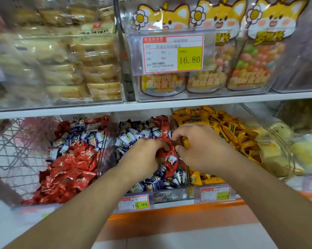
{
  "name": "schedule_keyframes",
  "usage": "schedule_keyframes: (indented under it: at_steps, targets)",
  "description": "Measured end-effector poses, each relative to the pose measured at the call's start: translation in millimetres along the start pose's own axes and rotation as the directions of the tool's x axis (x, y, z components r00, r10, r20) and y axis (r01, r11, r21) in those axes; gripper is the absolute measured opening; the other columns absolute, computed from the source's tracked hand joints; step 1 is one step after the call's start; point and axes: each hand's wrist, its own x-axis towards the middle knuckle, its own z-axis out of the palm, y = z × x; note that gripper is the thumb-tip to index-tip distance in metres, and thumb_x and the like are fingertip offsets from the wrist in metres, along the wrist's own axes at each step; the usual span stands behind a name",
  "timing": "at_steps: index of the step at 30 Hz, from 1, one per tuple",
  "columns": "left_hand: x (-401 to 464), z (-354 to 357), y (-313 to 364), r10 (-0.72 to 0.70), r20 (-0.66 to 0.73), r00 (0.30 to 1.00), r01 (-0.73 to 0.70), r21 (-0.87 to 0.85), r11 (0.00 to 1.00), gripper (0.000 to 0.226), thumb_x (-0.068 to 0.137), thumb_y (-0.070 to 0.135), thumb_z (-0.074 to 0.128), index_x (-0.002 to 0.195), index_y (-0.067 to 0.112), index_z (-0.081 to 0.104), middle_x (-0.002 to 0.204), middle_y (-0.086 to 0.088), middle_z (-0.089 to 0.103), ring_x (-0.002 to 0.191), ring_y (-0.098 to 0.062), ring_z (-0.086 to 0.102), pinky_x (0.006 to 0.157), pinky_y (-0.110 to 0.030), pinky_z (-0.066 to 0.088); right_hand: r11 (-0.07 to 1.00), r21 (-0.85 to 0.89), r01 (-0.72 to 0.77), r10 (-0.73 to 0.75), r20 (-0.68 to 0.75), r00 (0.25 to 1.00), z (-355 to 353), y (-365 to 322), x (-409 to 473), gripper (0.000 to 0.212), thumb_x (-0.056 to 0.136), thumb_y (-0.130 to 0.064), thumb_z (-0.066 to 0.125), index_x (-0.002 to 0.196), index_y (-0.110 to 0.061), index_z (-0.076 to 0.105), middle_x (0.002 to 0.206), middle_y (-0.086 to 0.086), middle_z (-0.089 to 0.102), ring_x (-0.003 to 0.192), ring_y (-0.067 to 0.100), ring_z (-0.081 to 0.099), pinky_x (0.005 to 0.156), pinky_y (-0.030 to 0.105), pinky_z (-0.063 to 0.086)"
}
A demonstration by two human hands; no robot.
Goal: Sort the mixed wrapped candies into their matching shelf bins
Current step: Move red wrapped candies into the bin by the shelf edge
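Three clear bins stand side by side on the lower shelf. The left bin holds mostly red wrapped candies with some blue-and-white ones at its back. The middle bin holds blue-and-white candies mixed with red candies. Yellow candies fill the right bin. Both hands are inside the middle bin. My left hand has its fingers curled round a bunch of red candies. My right hand pinches red candies from the same pile, close to the divider with the yellow bin.
A pink wire basket sits left of the bins. Price tags hang on the orange shelf edge. Pale yellow packets lie at the far right. The shelf above carries bagged pastries and cartoon-fox candy bags.
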Motion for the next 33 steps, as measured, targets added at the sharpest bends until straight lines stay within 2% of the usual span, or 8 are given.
schedule_keyframes:
  at_steps: [3, 8, 15, 18, 20, 23, 27, 33]
  targets:
    - [-2, 0, -1, 0.037, 0.042, 0.998, -0.039, 0.038, 0.999, 0.036, 0.092, 0.019, 0.074, 0.124, 0.033, 0.071, 0.120, 0.008, 0.071, 0.109, -0.013, 0.065, 0.096, -0.031, 0.054, 1.000, -0.007, 0.016, -0.016, -0.013, 1.000, 1, 0, 0, 0.022, 0.099, -0.023, 0.065, 0.120, -0.025, 0.069, 0.131, -0.013, 0.060, 0.127, 0.011, 0.053, 0.105, 0.026, 0.045]
    - [-13, -7, -1, 0.052, -0.034, 0.998, -0.051, 0.033, 0.998, 0.026, 0.090, 0.018, 0.075, 0.113, 0.030, 0.073, 0.107, 0.010, 0.064, 0.096, -0.009, 0.059, 0.090, -0.029, 0.053, 1.000, -0.011, 0.021, -0.022, -0.026, 0.999, 2, -2, 0, 0.022, 0.098, -0.024, 0.067, 0.119, -0.026, 0.070, 0.132, -0.013, 0.061, 0.127, 0.011, 0.054, 0.106, 0.029, 0.048]
    - [-56, -55, -5, -0.085, -0.288, 0.954, 0.072, -0.053, 0.996, 0.024, 0.090, 0.037, 0.076, 0.113, 0.042, 0.069, 0.100, 0.023, 0.060, 0.085, 0.010, 0.053, 0.071, 0.000, 0.034, 0.997, -0.074, 0.038, -0.039, -0.019, 0.999, 4, -7, 0, 0.025, 0.097, -0.023, 0.069, 0.122, -0.026, 0.070, 0.132, -0.013, 0.060, 0.127, 0.010, 0.054, 0.104, 0.023, 0.044]
    - [-77, -90, -21, -0.193, -0.432, 0.881, 0.177, -0.076, 0.981, 0.016, 0.090, 0.038, 0.076, 0.105, 0.040, 0.070, 0.089, 0.023, 0.059, 0.078, 0.010, 0.053, 0.065, -0.004, 0.033, 0.995, -0.096, 0.043, -0.045, -0.021, 0.999, 6, -9, 0, 0.026, 0.095, -0.023, 0.072, 0.120, -0.027, 0.071, 0.130, -0.012, 0.062, 0.126, 0.011, 0.054, 0.108, 0.027, 0.046]
    - [-86, -106, -38, -0.276, -0.510, 0.815, 0.278, -0.074, 0.958, 0.010, 0.090, 0.036, 0.076, 0.097, 0.032, 0.070, 0.090, 0.010, 0.066, 0.076, -0.001, 0.055, 0.066, -0.016, 0.039, 0.987, -0.145, 0.076, -0.083, -0.042, 0.996, 11, -11, 1, 0.028, 0.091, -0.022, 0.075, 0.118, -0.028, 0.073, 0.128, -0.011, 0.064, 0.128, 0.013, 0.053, 0.113, 0.035, 0.044]
    - [-93, -110, -59, -0.420, -0.417, 0.806, 0.463, 0.003, 0.886, 0.043, 0.092, 0.037, 0.072, 0.129, 0.014, 0.064, 0.116, -0.016, 0.064, 0.105, -0.036, 0.061, 0.087, -0.039, 0.047, 0.952, -0.276, 0.128, -0.134, -0.002, 0.991, 19, -15, 1, 0.031, 0.089, -0.030, 0.076, 0.120, -0.033, 0.072, 0.132, -0.017, 0.062, 0.139, 0.016, 0.037, 0.122, 0.038, 0.026]
    - [-100, -101, -55, -0.269, -0.305, 0.914, 0.294, 0.038, 0.955, 0.047, 0.095, 0.041, 0.065, 0.139, 0.029, 0.057, 0.134, -0.001, 0.057, 0.122, -0.025, 0.056, 0.103, -0.034, 0.043, 0.874, -0.465, 0.141, -0.100, 0.111, 0.989, 20, -24, 4, 0.041, 0.086, -0.057, 0.074, 0.122, -0.038, 0.072, 0.132, -0.021, 0.059, 0.144, 0.023, 0.021, 0.119, 0.044, 0.007]
    - [-97, -89, -51, -0.128, -0.313, 0.941, 0.139, 0.013, 0.990, 0.035, 0.096, 0.039, 0.063, 0.130, 0.031, 0.062, 0.133, 0.014, 0.054, 0.129, -0.009, 0.050, 0.108, -0.023, 0.036, 0.789, -0.584, 0.193, -0.118, 0.165, 0.979, 29, -25, 7, 0.039, 0.071, -0.071, 0.077, 0.090, -0.037, 0.080, 0.117, -0.023, 0.061, 0.140, 0.022, 0.029, 0.120, 0.049, 0.005]
